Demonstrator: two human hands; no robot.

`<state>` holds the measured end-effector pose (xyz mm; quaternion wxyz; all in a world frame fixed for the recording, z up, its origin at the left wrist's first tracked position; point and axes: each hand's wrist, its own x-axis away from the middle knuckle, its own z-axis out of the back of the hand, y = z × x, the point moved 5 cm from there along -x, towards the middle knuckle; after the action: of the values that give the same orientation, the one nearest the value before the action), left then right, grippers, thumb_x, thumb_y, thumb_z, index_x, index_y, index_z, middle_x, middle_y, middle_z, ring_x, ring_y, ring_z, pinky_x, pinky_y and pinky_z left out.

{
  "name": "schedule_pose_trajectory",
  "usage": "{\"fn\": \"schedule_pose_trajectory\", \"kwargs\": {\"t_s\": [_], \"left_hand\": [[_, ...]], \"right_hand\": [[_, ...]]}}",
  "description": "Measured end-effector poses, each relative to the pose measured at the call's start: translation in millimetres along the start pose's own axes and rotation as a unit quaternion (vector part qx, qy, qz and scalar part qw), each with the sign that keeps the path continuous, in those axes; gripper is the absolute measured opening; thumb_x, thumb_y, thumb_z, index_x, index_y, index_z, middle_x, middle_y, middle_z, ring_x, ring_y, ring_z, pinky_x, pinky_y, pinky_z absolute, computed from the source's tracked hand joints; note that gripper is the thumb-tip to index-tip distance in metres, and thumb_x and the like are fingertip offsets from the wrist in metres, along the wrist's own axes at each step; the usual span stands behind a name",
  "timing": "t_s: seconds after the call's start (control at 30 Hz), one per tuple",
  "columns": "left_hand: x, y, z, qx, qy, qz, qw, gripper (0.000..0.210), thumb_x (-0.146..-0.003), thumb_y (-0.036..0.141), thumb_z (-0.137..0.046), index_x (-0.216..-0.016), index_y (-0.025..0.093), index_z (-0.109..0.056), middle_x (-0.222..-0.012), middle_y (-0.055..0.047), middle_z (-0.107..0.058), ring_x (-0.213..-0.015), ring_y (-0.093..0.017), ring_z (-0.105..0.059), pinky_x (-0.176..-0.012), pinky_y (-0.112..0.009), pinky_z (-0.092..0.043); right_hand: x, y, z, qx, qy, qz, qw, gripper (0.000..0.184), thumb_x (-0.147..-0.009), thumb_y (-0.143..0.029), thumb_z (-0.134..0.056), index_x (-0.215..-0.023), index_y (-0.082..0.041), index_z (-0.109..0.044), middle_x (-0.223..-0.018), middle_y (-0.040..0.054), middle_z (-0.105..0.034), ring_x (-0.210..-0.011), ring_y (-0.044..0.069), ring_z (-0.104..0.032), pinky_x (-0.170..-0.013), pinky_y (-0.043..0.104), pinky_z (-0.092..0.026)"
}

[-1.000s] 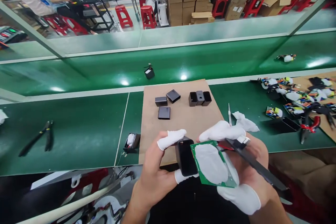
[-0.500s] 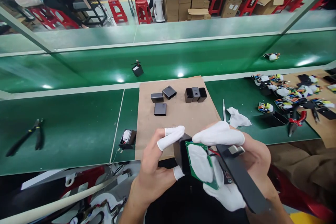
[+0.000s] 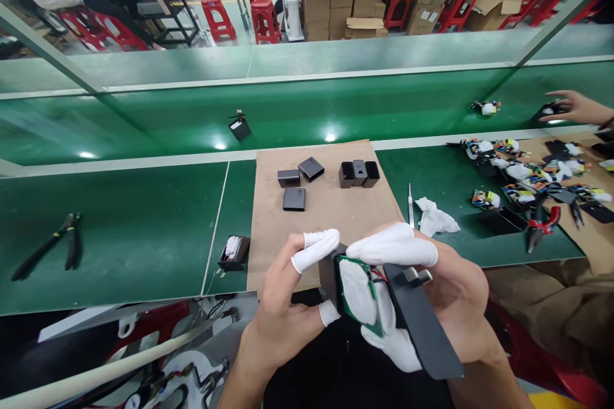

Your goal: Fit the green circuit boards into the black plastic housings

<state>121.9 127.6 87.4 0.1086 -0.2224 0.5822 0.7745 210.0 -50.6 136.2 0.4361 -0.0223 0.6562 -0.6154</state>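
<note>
My left hand [image 3: 275, 307], with white finger cots, grips a dark grey charger case [image 3: 329, 275] from the left, its open end facing right. My right hand [image 3: 455, 294], also wearing finger cots, closes around a green circuit board [image 3: 375, 326] bearing a white pad [image 3: 359, 293]. The board's left end sits inside the case mouth; the rest sticks out. A flat black cover plate [image 3: 426, 326] with two metal prongs [image 3: 417, 276] hangs at the board's right, with red wires [image 3: 378, 273] between them.
Several dark cases [image 3: 294, 199] stand on brown cardboard [image 3: 330, 217]. Left lie pliers [image 3: 71, 239] and a filled case [image 3: 234, 252]. Right are tweezers [image 3: 410, 204], tissue [image 3: 435, 216], red-handled pliers [image 3: 544, 223] and several boards [image 3: 520, 171]. Behind runs a green belt [image 3: 297, 112]; a co-worker's hand [image 3: 570, 107] reaches over it.
My right hand has shifted left, and the circuit board sits deeper in the case. Items on the belt moved slightly left. A co-worker's hand has appeared at the right with a black object.
</note>
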Motion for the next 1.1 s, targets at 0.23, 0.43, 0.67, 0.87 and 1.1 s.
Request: {"fn": "schedule_pose_trajectory", "kwargs": {"t_s": [0.23,0.43,0.67,0.87,1.1], "left_hand": [[-0.3,-1.0,-0.1,0.000,0.003,-0.003,1.000,0.084,-0.083,0.005,-0.090,-0.159,0.021,-0.057,-0.136,-0.015,-0.064,-0.126,-0.028,-0.066,-0.105,-0.040,-0.060],[0.5,-3.2,0.5,-0.004,0.007,0.005,1.000,0.085,-0.082,0.006,-0.091,-0.159,0.021,-0.057,-0.136,-0.015,-0.065,-0.125,-0.028,-0.066,-0.104,-0.040,-0.060],[0.0,-1.6,0.2,-0.010,0.002,0.008,1.000,0.083,-0.084,0.001,-0.085,-0.159,0.024,-0.057,-0.137,-0.014,-0.064,-0.128,-0.028,-0.066,-0.105,-0.041,-0.060],[1.9,-3.9,0.2,-0.009,0.002,0.015,1.000,0.080,-0.085,0.002,-0.084,-0.157,0.025,-0.058,-0.137,-0.015,-0.064,-0.128,-0.030,-0.067,-0.105,-0.042,-0.061],[3.3,-4.9,0.6,-0.014,0.006,0.017,1.000,0.079,-0.085,0.003,-0.085,-0.156,0.026,-0.059,-0.136,-0.014,-0.065,-0.127,-0.029,-0.068,-0.104,-0.041,-0.061]], "right_hand": [[1.9,1.9,0.1,0.021,0.015,-0.008,1.000,0.075,-0.068,-0.010,-0.095,-0.138,-0.028,-0.074,-0.118,0.0094,-0.081,-0.103,0.034,-0.076,-0.080,0.047,-0.067],[0.3,1.7,0.9,0.029,0.002,-0.004,1.000,0.076,-0.065,-0.002,-0.089,-0.136,-0.025,-0.075,-0.118,0.0103,-0.080,-0.098,0.031,-0.078,-0.078,0.044,-0.068],[1.1,3.6,-2.0,-0.004,-0.004,-0.012,1.000,0.081,-0.064,0.003,-0.087,-0.140,-0.023,-0.074,-0.122,0.0116,-0.080,-0.096,0.029,-0.078,-0.083,0.046,-0.070],[1.0,4.7,-3.4,0.000,-0.004,-0.011,1.000,0.083,-0.061,0.005,-0.087,-0.139,-0.022,-0.074,-0.122,0.0117,-0.079,-0.094,0.029,-0.077,-0.083,0.046,-0.069],[1.5,6.0,-4.4,0.007,-0.007,-0.002,1.000,0.083,-0.061,0.007,-0.084,-0.139,-0.022,-0.074,-0.119,0.0112,-0.079,-0.099,0.030,-0.076,-0.085,0.046,-0.069]]}}
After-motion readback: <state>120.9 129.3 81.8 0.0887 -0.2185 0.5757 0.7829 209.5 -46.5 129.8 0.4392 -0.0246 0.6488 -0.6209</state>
